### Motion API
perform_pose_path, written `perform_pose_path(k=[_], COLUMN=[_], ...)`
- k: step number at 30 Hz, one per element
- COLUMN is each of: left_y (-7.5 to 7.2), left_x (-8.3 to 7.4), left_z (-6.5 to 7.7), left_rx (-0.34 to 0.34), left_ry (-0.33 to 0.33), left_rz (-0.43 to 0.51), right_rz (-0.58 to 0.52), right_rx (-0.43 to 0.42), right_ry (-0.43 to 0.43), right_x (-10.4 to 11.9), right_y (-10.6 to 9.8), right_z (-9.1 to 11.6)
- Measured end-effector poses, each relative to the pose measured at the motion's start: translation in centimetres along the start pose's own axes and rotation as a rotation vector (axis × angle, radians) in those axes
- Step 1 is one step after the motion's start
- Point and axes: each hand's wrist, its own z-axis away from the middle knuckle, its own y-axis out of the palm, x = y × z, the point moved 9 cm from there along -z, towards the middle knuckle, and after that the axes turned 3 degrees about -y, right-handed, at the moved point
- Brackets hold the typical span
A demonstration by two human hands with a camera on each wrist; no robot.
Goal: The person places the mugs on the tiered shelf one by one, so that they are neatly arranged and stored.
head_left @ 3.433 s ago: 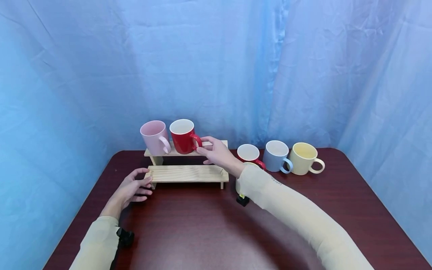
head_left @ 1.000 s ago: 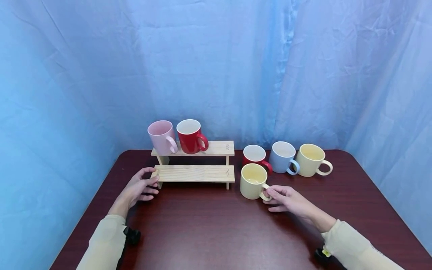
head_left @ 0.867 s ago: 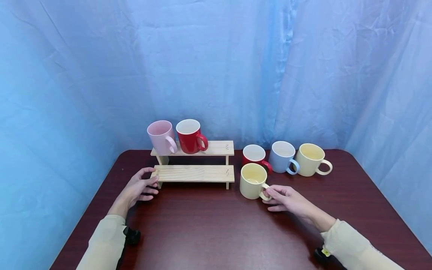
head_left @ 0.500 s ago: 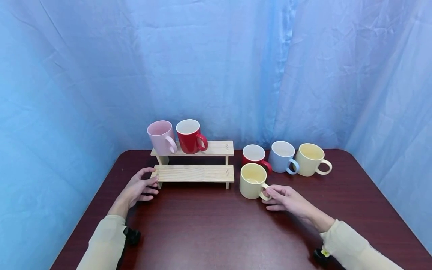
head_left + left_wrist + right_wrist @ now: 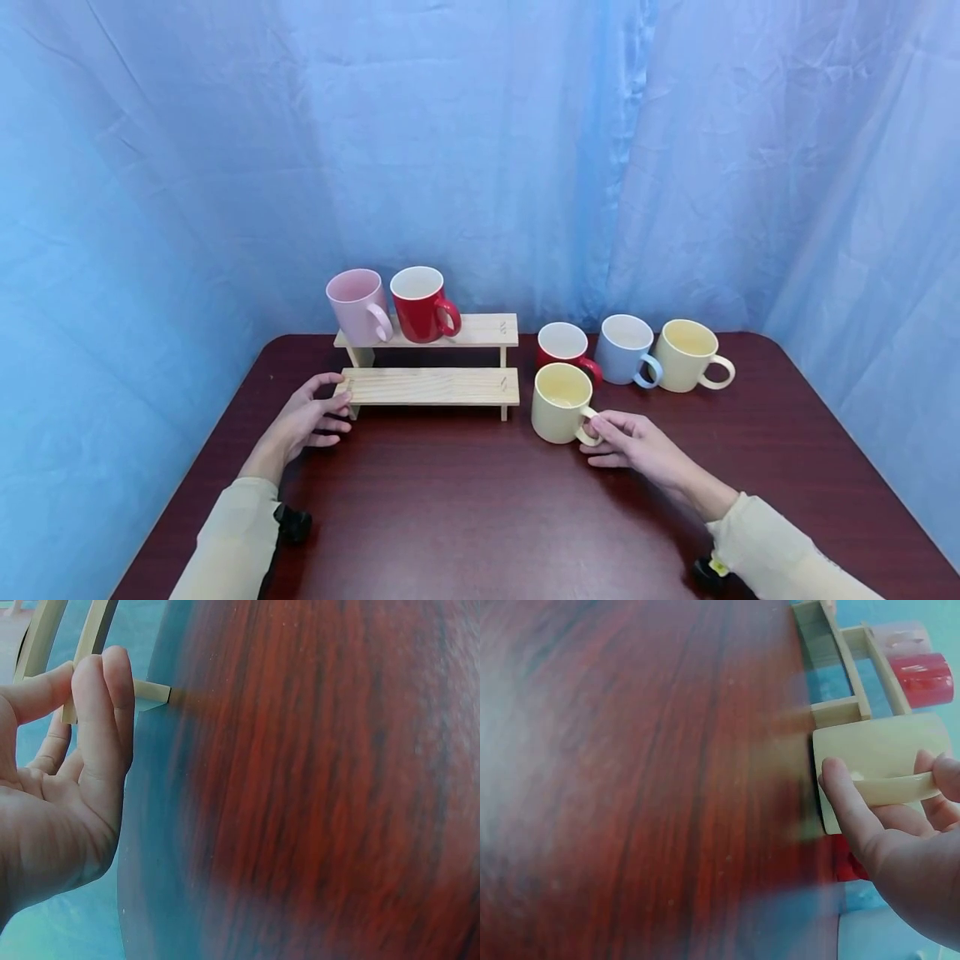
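Observation:
My left hand [image 5: 303,419] pinches the left end of a two-step wooden shelf [image 5: 431,386] at its lower board. Thumb and fingers meet round the board's end in the left wrist view. At the shelf's right, my right hand [image 5: 637,446] holds the handle of a pale yellow mug [image 5: 557,417] that stands upright. In the right wrist view the handle lies between thumb and fingers of that hand [image 5: 907,847]. On the upper board stand a pink mug [image 5: 356,317] and a red mug [image 5: 416,315], white inside, their handles turned to the right.
Behind the held mug, a second red mug [image 5: 558,343] is partly hidden. To its right stand a light blue mug [image 5: 622,354] and another yellow mug [image 5: 684,362]. Blue curtains [image 5: 480,150] hang close behind the dark brown table [image 5: 450,517].
My right hand has left the red mug on the upper board, come down to the right and taken the front yellow mug's handle. My left hand stays at the shelf's end.

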Motion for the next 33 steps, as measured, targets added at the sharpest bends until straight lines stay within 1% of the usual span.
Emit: perform_pose_path(k=[4,7,10,14,20,26,33], left_y=[0.0,0.0,-0.1,0.0,0.0,-0.1,0.0], left_x=[0.0,0.0,0.0,0.0,0.0,-0.1,0.0], left_z=[0.0,-0.1,-0.1,-0.1,-0.1,-0.1,-0.1], left_rx=[0.0,0.002,0.004,0.011,0.018,0.019,0.025], left_ry=[-0.004,-0.004,-0.003,-0.002,-0.003,-0.001,-0.002], left_rz=[-0.003,-0.002,-0.001,0.006,0.01,0.01,0.017], right_rz=[-0.01,-0.015,-0.021,-0.001,0.032,0.043,0.053], right_rx=[-0.02,-0.021,-0.011,0.003,-0.006,-0.007,-0.031], right_ry=[-0.015,-0.049,-0.083,-0.128,-0.168,-0.208,-0.22], right_x=[0.7,1.8,3.2,5.4,8.3,11.2,13.9], right_y=[-0.1,-0.3,-0.5,-0.6,-0.5,0.3,1.4], right_z=[0.2,0.4,0.5,0.5,0.2,-1.2,-4.0])
